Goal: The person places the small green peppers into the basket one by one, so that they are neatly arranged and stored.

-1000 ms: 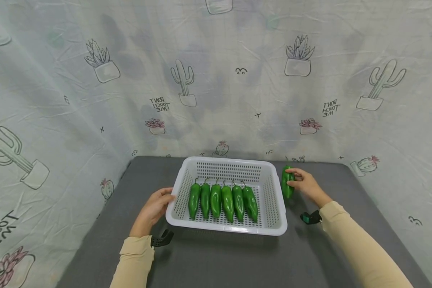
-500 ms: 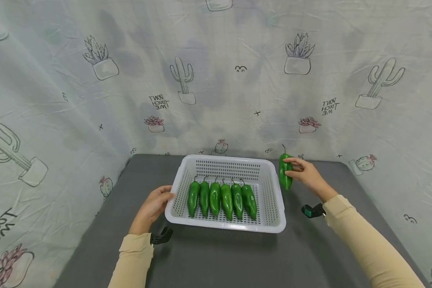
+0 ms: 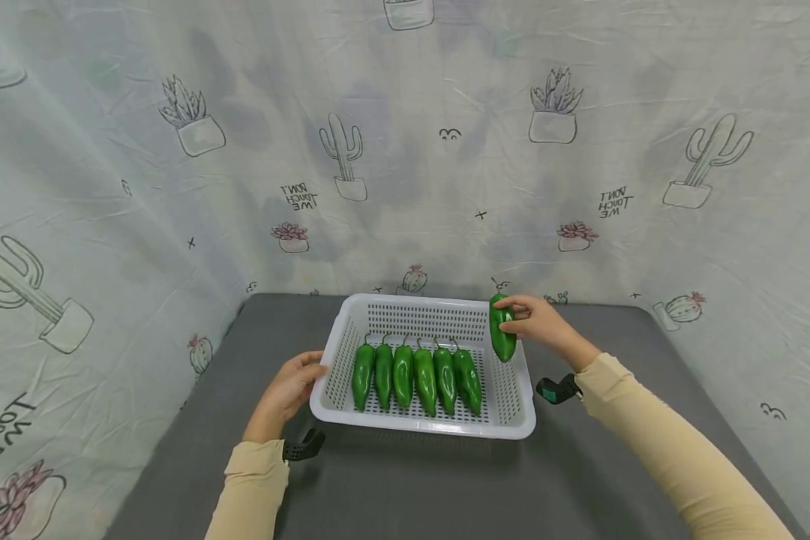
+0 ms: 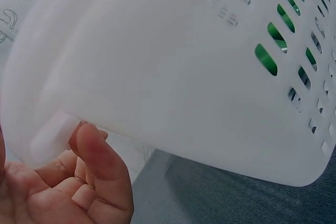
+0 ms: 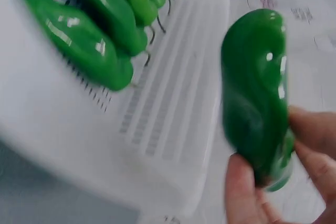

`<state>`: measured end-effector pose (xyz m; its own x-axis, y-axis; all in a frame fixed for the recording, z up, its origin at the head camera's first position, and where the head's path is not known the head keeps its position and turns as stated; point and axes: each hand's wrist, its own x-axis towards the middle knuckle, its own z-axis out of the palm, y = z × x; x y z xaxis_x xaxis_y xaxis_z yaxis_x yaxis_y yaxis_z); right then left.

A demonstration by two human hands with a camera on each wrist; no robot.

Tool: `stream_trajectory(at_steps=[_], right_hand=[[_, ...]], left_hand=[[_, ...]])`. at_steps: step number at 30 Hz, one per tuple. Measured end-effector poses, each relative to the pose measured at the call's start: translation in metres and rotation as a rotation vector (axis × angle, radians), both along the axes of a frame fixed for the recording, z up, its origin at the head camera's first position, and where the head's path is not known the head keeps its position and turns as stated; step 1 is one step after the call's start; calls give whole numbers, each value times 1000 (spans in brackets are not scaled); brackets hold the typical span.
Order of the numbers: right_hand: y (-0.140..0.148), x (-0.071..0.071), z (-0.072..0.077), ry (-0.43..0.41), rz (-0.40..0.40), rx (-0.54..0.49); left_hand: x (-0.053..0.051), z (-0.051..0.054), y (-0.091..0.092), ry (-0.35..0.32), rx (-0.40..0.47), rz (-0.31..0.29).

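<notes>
A white perforated plastic basket (image 3: pixel 425 429) stands on the table, with several green peppers (image 3: pixel 424 380) lying side by side in a row inside it, stems toward the back. At the basket's left end my left hand (image 3: pixel 289 391) grips the rim; in the left wrist view curled fingers (image 4: pixel 102 153) hold the rim's edge. My right hand (image 3: pixel 543 328) pinches another green pepper (image 3: pixel 502 330) between thumb and fingers. This pepper hangs upright, stem up, above the basket's back right corner, apart from the peppers in the row. In the right wrist view the held pepper (image 5: pixel 254 93) appears close up.
A dark grey table (image 3: pixel 432 487) lies under the basket. Behind it and at both sides hangs a pale cloth (image 3: pixel 405 172) printed with cacti and potted plants. Inside the basket, bare floor shows between the row and the right wall.
My right hand has lifted the pepper from beside the basket's right end and carried it left, over the back right corner. My left hand keeps its place on the rim.
</notes>
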<state>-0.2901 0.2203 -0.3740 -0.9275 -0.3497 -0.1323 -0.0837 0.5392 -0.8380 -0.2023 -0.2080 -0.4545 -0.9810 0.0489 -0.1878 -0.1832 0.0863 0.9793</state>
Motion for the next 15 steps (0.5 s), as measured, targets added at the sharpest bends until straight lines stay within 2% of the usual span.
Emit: stream_trajectory(at_steps=[7, 10, 15], right_hand=[[-35, 4, -2, 3, 7, 190], [-47, 7, -6, 45, 18, 293], [-59, 12, -16, 127, 44, 397]], left_hand=[[0, 2, -1, -7, 1, 4], [0, 2, -1, -2, 0, -2], [-1, -1, -1, -15, 5, 14]])
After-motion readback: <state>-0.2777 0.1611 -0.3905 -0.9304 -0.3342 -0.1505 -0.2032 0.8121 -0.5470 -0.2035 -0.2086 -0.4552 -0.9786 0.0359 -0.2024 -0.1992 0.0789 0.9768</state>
